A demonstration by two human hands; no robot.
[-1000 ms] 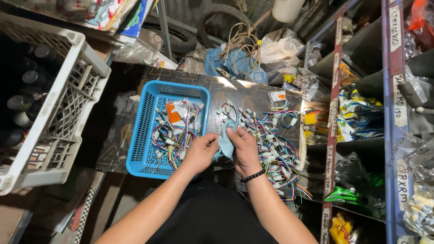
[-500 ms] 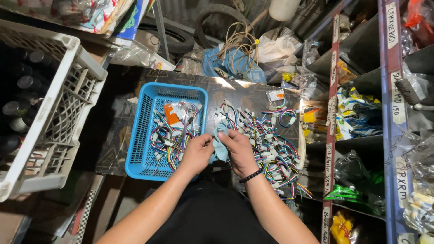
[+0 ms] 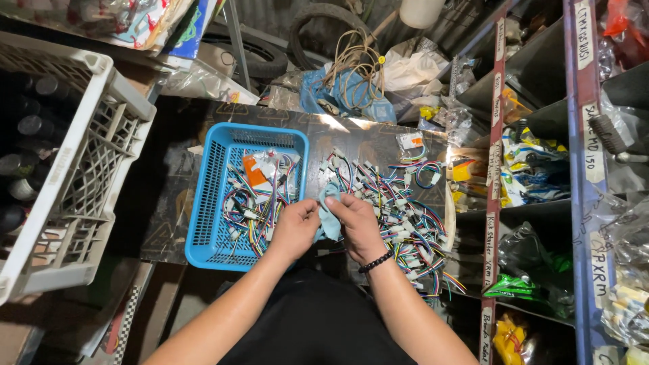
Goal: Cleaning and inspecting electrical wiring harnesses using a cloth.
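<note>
Both your left hand [image 3: 295, 228] and right hand [image 3: 358, 220] grip a light-blue cloth [image 3: 329, 220]; blue basket [image 3: 247, 196] part-filled, big wire harness pile [image 3: 399, 209] left on the table

- The cloth [image 3: 329, 217] is light blue.
- The basket [image 3: 208, 196] is bright blue with a slotted wall.
- The wires [image 3: 399, 209] are red, blue, green, yellow and white.
- The bracelet [image 3: 376, 262] is black.
- The crate [image 3: 81, 176] is white, lattice-sided.

A pale blue cloth [image 3: 329, 217], crumpled, sits pinched between both hands at the basket's right rim. It seems wrapped around a wire connector, though that is hidden. Just right lies the heap of coloured wires [image 3: 395, 209].
</note>
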